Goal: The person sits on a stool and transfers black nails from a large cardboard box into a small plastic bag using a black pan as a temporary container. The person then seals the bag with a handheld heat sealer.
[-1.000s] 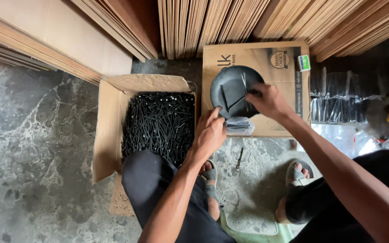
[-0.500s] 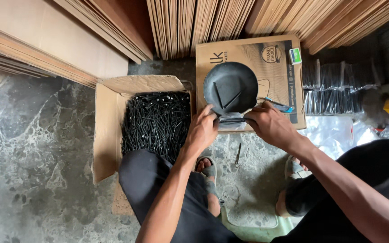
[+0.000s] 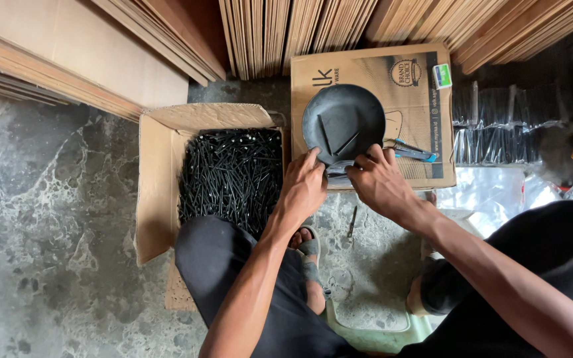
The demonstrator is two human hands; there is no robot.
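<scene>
On a marbled grey floor (image 3: 41, 219), both hands have drawn together since a moment ago. The left hand (image 3: 303, 189) and right hand (image 3: 379, 182) pinch a small clear packet (image 3: 338, 170) between closed fingertips, below the black pan (image 3: 343, 122).

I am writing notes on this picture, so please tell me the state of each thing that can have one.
Open box: flaps open, full of black nails.
Closed box: shut, a dish on it.
Black dish: upright, two nails inside.
Clear bags: under both hands' fingertips, at the dish's edge.
Left hand: on the bags.
Right hand: on the bags.
</scene>
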